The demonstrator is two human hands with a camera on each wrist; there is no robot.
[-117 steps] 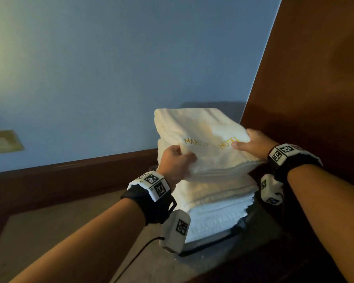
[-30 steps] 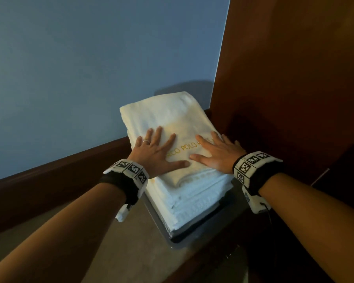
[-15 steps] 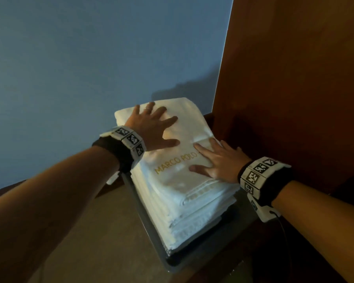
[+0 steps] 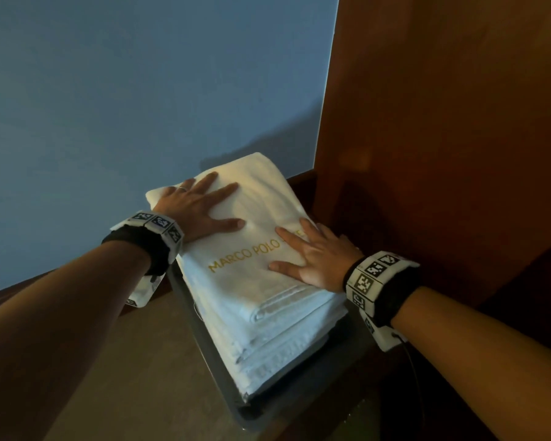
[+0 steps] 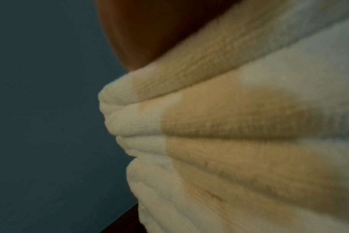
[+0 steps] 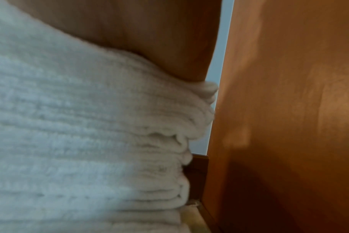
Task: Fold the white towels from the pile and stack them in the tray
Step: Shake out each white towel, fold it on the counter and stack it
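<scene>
Tabletop [image 4: 115,370] carrying a dark tray [image 4: 223,374] at its far right corner, against the wood panel [image 4: 442,154]. Towel stack [image 4: 268,313] in the tray, top towel now set down since seconds ago. Left hand [image 4: 194,208] slid to the far edge, right hand [image 4: 318,259] unmoved, fingers flat, pressing, grasping nothing. Pile out of view; lettering partly covered.

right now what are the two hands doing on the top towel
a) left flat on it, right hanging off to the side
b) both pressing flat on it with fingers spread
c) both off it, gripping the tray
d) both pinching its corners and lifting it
b: the left hand and right hand both lie flat, fingers spread, on the top towel of the stack in the tray.
</scene>
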